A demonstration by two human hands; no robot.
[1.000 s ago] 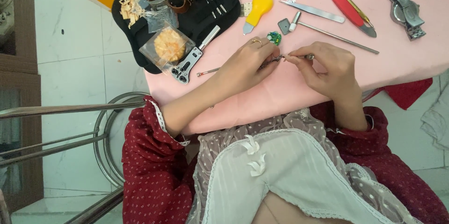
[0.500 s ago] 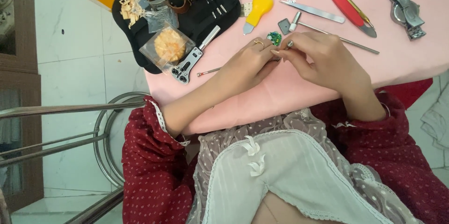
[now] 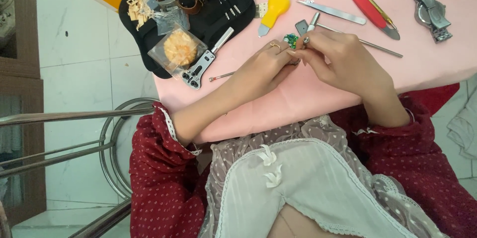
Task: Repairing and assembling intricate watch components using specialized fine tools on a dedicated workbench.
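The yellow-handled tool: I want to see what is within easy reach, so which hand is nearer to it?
Left. The left hand lies just below the yellow-handled tool; the right hand sits farther off, below and to its right.

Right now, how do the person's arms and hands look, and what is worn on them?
Both arms wear dark red sleeves with small pale dots and white lace cuffs, pushed up. The left hand wears a gold ring. The right hand shows no jewellery.

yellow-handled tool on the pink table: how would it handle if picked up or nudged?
The yellow-handled tool looks stiff: short metal blade, solid handle. Its bulbous handle probably gives a secure grip, and it seems light. Lying flat on the table, it would likely slide or pivot rather than roll far.
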